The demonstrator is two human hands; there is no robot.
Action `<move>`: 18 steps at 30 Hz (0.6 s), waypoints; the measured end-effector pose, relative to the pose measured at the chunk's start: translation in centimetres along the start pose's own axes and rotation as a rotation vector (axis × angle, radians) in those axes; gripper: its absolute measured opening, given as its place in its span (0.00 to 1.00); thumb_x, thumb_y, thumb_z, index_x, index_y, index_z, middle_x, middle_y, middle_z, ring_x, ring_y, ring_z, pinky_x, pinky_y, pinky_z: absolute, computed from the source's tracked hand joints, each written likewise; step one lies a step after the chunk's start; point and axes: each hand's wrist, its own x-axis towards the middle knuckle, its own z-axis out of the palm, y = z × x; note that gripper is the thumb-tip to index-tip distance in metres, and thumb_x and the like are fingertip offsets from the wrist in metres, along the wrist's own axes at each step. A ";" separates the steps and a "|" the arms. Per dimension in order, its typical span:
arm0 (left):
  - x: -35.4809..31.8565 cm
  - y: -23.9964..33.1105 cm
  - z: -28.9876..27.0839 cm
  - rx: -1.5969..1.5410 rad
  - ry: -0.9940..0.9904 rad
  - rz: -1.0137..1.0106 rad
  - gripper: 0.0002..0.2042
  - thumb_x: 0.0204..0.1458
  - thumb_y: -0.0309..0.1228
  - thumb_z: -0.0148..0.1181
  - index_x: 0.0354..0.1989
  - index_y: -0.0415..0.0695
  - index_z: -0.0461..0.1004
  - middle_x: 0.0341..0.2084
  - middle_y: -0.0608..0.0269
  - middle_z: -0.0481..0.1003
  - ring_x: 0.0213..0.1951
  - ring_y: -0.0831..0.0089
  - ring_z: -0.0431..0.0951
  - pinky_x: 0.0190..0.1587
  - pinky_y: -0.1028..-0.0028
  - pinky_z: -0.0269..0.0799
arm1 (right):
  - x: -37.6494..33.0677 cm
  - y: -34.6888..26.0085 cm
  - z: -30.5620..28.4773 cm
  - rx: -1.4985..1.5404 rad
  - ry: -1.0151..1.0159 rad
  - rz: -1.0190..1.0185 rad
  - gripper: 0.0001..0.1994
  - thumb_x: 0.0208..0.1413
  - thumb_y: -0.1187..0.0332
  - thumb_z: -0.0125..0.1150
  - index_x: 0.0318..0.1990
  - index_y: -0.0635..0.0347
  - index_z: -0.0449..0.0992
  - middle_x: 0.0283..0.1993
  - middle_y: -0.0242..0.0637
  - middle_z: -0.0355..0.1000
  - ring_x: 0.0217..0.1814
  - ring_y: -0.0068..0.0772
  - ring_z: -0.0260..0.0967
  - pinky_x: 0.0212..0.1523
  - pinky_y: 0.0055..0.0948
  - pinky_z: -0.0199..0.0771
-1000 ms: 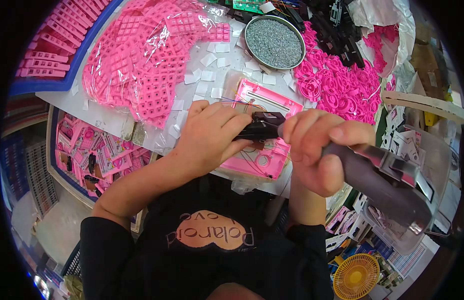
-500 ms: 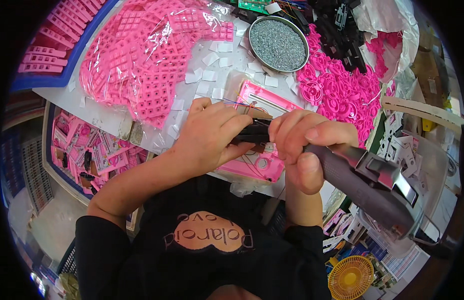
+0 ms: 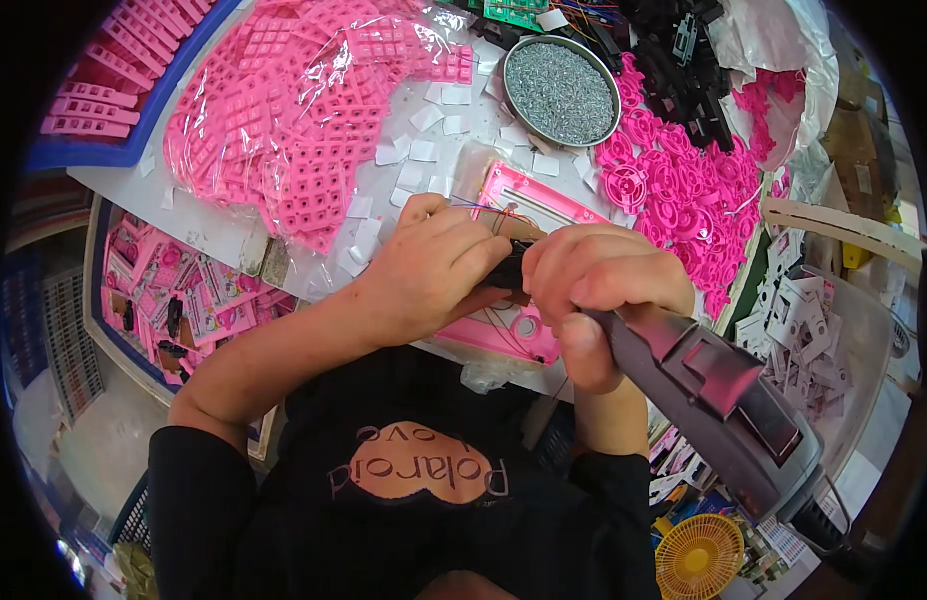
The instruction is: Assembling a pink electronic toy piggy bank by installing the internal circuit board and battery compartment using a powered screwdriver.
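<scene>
On the table, the bag of grid parts lies left of the bowl of screws, with round parts heaped to its right and the flat housing nearer, under both hands.

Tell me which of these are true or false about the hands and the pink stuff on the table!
1. The right hand grips a grey powered screwdriver. True.
2. The round metal bowl is full of yellow balls. False: it holds small grey bits, likely screws.
3. The left hand rests over a flat pink plastic housing. True.
4. The pink gridded plastic pieces in the clear bag lie right of the bowl. False: they lie left of it.
</scene>
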 end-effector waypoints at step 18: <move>1.3 -0.9 -0.5 -0.180 -0.058 -0.243 0.31 0.49 0.38 0.72 0.60 0.42 0.66 0.51 0.55 0.73 0.56 0.59 0.69 0.62 0.57 0.57 | -5.2 0.7 -5.7 -0.709 -0.218 0.311 0.21 0.48 0.73 0.71 0.53 0.59 0.79 0.44 0.44 0.76 0.42 0.44 0.75 0.39 0.35 0.75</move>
